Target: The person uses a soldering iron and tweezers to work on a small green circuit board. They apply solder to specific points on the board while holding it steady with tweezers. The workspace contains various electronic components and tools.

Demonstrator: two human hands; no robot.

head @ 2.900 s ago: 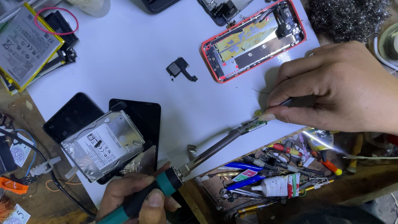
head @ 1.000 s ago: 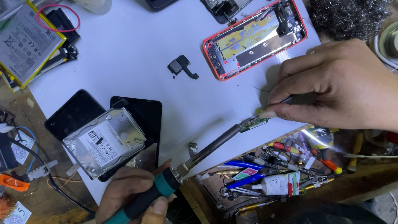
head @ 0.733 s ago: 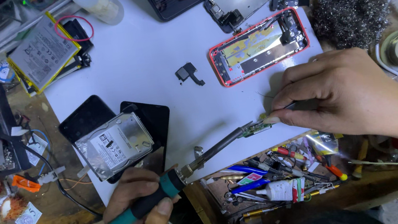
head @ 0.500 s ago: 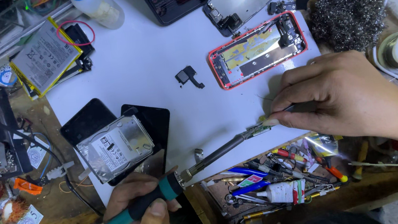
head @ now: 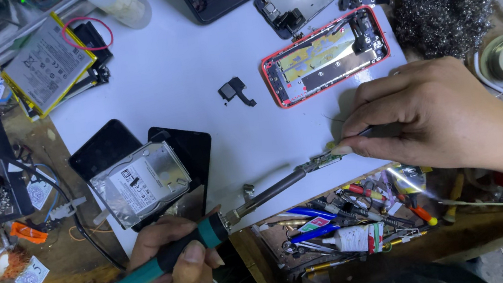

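Teal-handled soldering iron [head: 211, 233] gripped by left hand [head: 175, 275], tip on small green circuit part [head: 324, 161] — pinned with dark tweezers [head: 369, 133] pinched by right hand [head: 437, 115], lower centre. Soldering judged under way; red-framed opened phone [head: 325, 55], upper centre, not yet reassembled.

The soldering iron [head: 211, 233] has a teal-and-black handle and a long dark metal shaft. It lies slanted, handle low at the near left, tip pointing up to the right, over the near edge of the white mat. Its tip meets a small green circuit strip [head: 323, 162] lying flat near that edge, right of centre, with thin tweezers [head: 366, 134] pinning its right end.
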